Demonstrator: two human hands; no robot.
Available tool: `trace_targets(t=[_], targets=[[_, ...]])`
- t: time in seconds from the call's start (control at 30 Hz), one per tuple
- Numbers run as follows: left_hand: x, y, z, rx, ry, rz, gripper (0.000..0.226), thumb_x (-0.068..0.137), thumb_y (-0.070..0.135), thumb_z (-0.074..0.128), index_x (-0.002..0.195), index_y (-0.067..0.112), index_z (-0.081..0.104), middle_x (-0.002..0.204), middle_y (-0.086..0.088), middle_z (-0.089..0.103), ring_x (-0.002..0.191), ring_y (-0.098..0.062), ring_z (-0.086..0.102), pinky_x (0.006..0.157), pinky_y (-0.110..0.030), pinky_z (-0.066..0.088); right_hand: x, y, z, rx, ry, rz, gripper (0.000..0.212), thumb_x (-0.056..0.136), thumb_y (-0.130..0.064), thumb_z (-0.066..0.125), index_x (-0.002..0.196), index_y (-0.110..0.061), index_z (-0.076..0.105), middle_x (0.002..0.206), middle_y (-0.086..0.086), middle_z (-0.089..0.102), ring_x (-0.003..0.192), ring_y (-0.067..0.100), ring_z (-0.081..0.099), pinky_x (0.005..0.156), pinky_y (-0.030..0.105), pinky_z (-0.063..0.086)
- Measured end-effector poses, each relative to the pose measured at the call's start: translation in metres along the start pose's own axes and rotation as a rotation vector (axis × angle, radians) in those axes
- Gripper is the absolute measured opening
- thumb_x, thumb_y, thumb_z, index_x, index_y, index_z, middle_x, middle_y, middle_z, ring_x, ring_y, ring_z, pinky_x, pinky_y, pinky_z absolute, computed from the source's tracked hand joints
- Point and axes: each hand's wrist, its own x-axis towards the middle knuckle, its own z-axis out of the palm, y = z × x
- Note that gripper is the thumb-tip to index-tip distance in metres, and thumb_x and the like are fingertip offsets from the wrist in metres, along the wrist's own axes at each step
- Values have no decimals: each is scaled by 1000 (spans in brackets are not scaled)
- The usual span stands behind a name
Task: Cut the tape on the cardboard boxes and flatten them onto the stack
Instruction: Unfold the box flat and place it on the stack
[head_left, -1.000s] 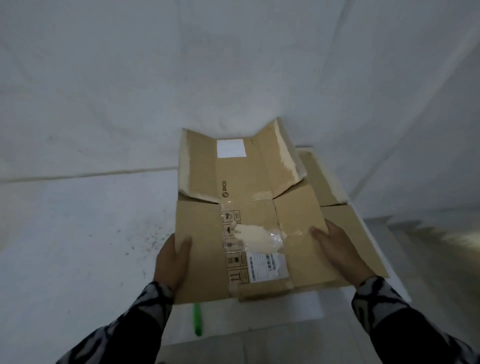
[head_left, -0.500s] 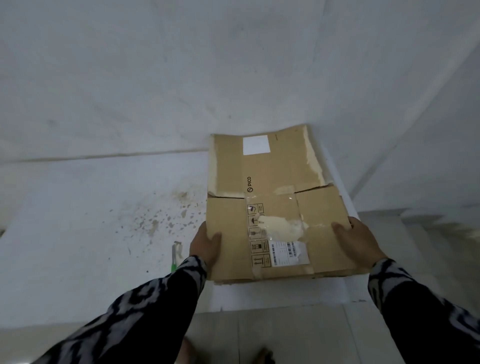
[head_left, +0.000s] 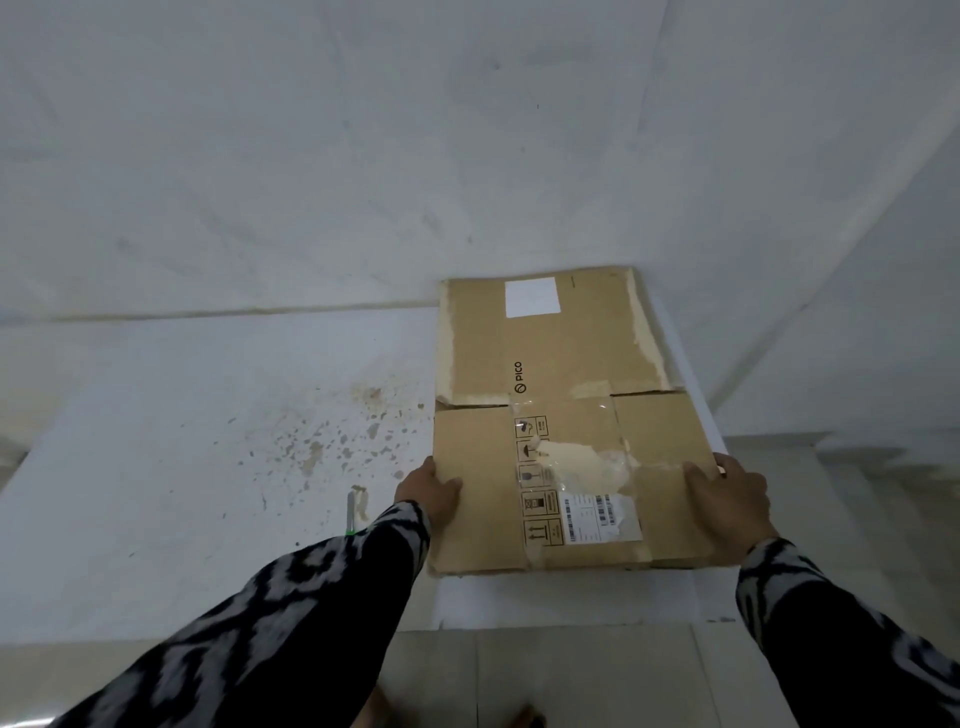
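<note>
A flattened brown cardboard box (head_left: 561, 364) with a PICO mark, a white label and torn clear tape lies flat at the right end of the white platform (head_left: 208, 441). My left hand (head_left: 428, 491) grips its near left edge, thumb on top. My right hand (head_left: 727, 499) grips the near right edge, thumb on top as well. Whether other flattened boxes lie under it is hidden. A green-handled cutter (head_left: 351, 514) lies on the platform just left of my left forearm.
Brown stains (head_left: 332, 441) mark the platform left of the box. White sheeting covers the wall (head_left: 467, 156) behind. A tiled floor (head_left: 571, 675) runs below the platform's front edge, with a step at the right (head_left: 831, 467).
The box's raised far flaps have gone down and the box now lies flat on the platform. Both hands moved forward with it, keeping hold of its near edges.
</note>
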Motion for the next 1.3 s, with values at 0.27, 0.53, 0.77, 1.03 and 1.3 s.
trace_targets(t=[0.27,0.53,0.77,1.03,1.3], targets=[[9,0,-1,92,-12,5,70,99,47,48,155,13,24,147,-13,47,128,-35,50,105,-42,45,-7,10,-6,9,-51,-92,56,101,-40,48,151,-16,37,153,10,41,138,32,39,114,41,29],[7,6,-1,146,6,-16,64,99,47,47,151,12,30,145,-12,49,127,-34,51,104,-42,45,-2,16,-1,-27,-60,-127,56,104,-36,44,153,-12,32,154,13,39,140,33,36,113,39,26],[-9,5,-5,54,3,12,58,98,47,46,145,14,37,143,-12,50,127,-33,50,104,-42,43,-4,16,11,-156,148,-150,58,98,-36,53,149,-11,39,146,23,39,129,44,40,107,53,35],[-60,-77,-33,-176,-14,91,57,102,49,40,150,18,36,145,-2,51,128,-23,52,112,-38,35,-89,-13,84,-153,356,-408,42,89,-15,61,130,-7,58,125,24,54,116,43,45,100,47,33],[-111,-254,-96,-193,19,107,31,102,33,49,127,21,63,122,3,65,107,-15,63,99,-28,45,-234,-77,250,-102,-145,-697,27,94,-13,60,121,-15,64,109,2,58,108,26,52,90,31,40]])
